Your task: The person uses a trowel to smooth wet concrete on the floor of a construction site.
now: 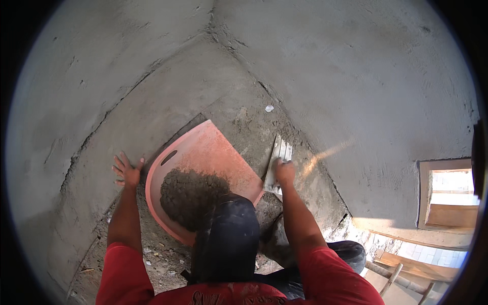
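Observation:
My right hand [284, 173] is closed around the handle of a pale plastering float [279, 152], held low over the rough ground just right of a mortar pan. The pan [218, 145] is pink-orange, with a curved left side, a straight right edge and a slot in its rim. Wet grey mortar [190, 198] is heaped in its near part, partly hidden by my knee. On the left, my left hand [128, 170] is spread with its fingers apart against the grey plastered surface beside the pan, holding nothing.
Grey plastered walls [386, 91] meet in a far corner, with rough joints along their bases. A small white scrap [269, 108] lies beyond the float. At the right are a framed window opening [450, 195] and a wooden ladder [394, 279]. Loose debris [152, 254] covers the near-left ground.

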{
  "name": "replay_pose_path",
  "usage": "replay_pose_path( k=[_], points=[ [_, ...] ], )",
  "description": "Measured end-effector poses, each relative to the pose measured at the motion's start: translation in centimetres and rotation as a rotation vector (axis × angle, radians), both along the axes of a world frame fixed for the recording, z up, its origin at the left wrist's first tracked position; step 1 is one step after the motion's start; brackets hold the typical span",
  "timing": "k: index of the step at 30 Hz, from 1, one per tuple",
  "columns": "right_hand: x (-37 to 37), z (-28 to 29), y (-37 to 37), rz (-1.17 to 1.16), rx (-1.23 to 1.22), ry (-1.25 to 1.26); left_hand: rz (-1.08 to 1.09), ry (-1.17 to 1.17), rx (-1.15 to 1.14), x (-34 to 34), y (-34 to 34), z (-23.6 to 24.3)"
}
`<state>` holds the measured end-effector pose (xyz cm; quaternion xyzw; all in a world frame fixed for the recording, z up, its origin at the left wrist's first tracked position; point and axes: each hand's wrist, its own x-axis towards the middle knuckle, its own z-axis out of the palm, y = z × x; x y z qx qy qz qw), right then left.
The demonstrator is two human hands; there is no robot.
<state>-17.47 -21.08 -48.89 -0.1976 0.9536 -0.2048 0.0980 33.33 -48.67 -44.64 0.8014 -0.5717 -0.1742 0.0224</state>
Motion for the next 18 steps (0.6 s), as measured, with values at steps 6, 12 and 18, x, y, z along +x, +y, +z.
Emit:
replay_pose_path(
  k=[6,12,18],
  points=[
    [-0.9,2.5,2.6,0.164,0.142,0.247,-0.026,0.017,0.016,2.6,0.8,3.5],
    [-5.3,-1.6,0.0,0.309,0.147,0.105,-0.246,0.371,-0.272,-1.2,11.5,2.1],
    [3.5,3.4,1.2,0.523,0.029,-0.16,-0.083,0.403,-0.389,2.4,19.8,2.7]
  ],
)
